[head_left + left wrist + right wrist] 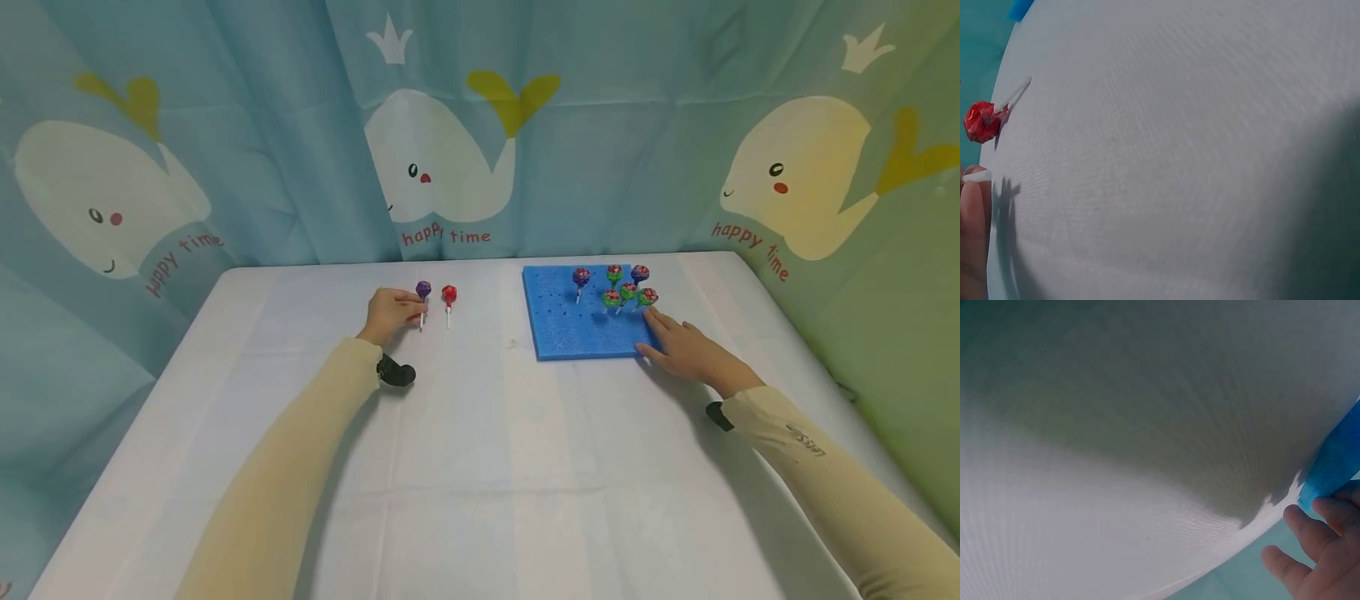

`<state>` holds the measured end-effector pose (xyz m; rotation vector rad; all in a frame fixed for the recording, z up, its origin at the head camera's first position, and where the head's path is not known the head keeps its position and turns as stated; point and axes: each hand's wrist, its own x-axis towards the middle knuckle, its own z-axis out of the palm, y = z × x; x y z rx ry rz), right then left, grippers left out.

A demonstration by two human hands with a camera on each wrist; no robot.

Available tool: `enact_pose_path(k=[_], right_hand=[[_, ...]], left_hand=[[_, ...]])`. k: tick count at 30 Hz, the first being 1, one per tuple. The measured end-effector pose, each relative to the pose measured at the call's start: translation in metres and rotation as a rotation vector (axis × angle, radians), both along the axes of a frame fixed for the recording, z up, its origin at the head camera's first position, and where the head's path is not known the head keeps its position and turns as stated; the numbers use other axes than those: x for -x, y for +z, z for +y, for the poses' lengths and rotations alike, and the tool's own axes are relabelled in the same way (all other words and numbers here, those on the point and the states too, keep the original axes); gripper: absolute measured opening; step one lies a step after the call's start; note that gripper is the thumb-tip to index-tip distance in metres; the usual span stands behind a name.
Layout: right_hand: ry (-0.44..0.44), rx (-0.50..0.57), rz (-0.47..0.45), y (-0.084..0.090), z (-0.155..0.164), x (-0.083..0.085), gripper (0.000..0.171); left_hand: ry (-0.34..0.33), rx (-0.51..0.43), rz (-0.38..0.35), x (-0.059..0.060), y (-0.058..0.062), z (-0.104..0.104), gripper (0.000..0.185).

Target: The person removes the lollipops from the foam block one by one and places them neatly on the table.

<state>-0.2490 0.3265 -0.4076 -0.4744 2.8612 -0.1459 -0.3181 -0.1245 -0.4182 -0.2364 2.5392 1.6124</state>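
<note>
My left hand (pixel 387 315) pinches a purple-wrapped lollipop (pixel 423 289) between thumb and fingers, its head up and its white stick pointing down. In the left wrist view, the white stick (pixel 977 177) shows between the fingertips, while the candy head is out of frame. Just right of that hand lies a red lollipop (pixel 449 293) on the table. My right hand (pixel 686 350) rests at the right edge of a blue foam board (pixel 588 337), fingers extended. Several lollipops stand in the board, including a purple one (pixel 581 277) and a green one (pixel 611 297).
A white cloth covers the table (pixel 480 467). Behind it hangs a blue-green curtain (pixel 615 167) printed with whales. Small holes dot the left part of the foam board. Dark wrist straps (pixel 396 372) sit at both sleeves.
</note>
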Motion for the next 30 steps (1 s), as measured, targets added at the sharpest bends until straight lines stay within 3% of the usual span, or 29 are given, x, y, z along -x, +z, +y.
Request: enact_pose_path(k=[11, 30], right_hand=[[0.003, -0.006, -0.004, -0.002, 0.002, 0.000, 0.074], [0.008, 0.004, 0.006, -0.004, 0.003, 0.002, 0.075]], left_hand=[[0.061, 0.041, -0.032, 0.001, -0.005, 0.008, 0.024], [0.127, 0.148, 0.063, -0.005, -0.002, 0.011, 0.020]])
